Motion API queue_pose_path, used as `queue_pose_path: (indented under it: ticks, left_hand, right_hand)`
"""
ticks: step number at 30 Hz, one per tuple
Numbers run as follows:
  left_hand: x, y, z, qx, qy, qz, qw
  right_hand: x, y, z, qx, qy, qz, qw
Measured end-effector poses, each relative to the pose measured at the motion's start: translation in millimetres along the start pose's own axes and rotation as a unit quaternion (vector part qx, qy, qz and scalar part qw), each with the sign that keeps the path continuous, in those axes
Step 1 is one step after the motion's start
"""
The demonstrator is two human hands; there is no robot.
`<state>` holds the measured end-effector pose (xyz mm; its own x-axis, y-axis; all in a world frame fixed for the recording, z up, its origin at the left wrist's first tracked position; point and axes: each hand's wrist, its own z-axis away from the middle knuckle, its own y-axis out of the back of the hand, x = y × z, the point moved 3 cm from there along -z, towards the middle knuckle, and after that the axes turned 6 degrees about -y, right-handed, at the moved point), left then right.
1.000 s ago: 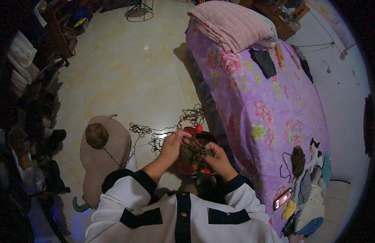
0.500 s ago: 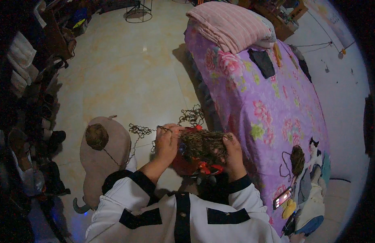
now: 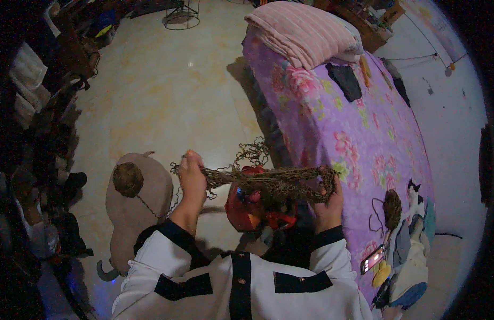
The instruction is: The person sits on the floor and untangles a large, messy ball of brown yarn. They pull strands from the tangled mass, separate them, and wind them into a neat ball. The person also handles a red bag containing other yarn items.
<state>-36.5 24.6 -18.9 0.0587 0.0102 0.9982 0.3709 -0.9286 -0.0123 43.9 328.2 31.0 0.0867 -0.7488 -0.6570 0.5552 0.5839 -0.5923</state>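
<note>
A skein of crinkled brown yarn [image 3: 268, 178] is pulled taut sideways between my two hands. At its left end is my left hand [image 3: 192, 178], fingers raised and closed together, with the strands running round it. My right hand [image 3: 329, 207] grips the looped right end, its fingers partly hidden by the yarn. Beneath the skein sits a red container [image 3: 239, 213] with a dark, unclear inside. Loose kinked strands [image 3: 252, 152] trail over the floor beyond it. On a beige cushion [image 3: 137, 224] to the left rests a ball of brown yarn [image 3: 128, 180], one strand leading off it.
A bed with a purple floral cover [image 3: 359, 176] runs along my right, bearing a folded pink striped quilt [image 3: 305, 32], a second yarn ball [image 3: 392, 210], a phone [image 3: 372, 260] and clothes. Shoes [image 3: 73, 181] line the dark left side. A wire stand [image 3: 181, 18] is far ahead.
My hands have moved apart, left hand to the left and right hand to the right. The bunched yarn between them is now stretched into a long skein, uncovering the red container below.
</note>
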Motion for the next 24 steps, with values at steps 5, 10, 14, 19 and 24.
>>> queue_pose_path:
  ticks: [5,10,14,19,24]
  left_hand:
    - [13.0,25.2,-24.0,0.15,-0.064,-0.001,0.987]
    - [18.6,45.1,-41.0,0.206,-0.011,0.108,0.973]
    - [14.4,68.8,-54.4,0.215,-0.038,0.196,0.956]
    - [5.4,89.9,-65.3,0.26,0.063,0.262,0.927]
    - [23.0,1.2,-14.3,-0.063,0.13,0.18,0.973]
  right_hand:
    - [-19.8,77.5,-27.0,0.052,0.046,-0.054,0.996]
    - [-31.2,119.7,-37.4,0.191,0.138,0.03,0.971]
    - [-53.2,159.8,-38.2,0.373,0.272,0.307,0.832]
    - [-52.9,163.2,-38.8,0.436,0.338,0.365,0.75]
    - [0.3,113.9,-54.5,0.107,0.232,0.733,0.63]
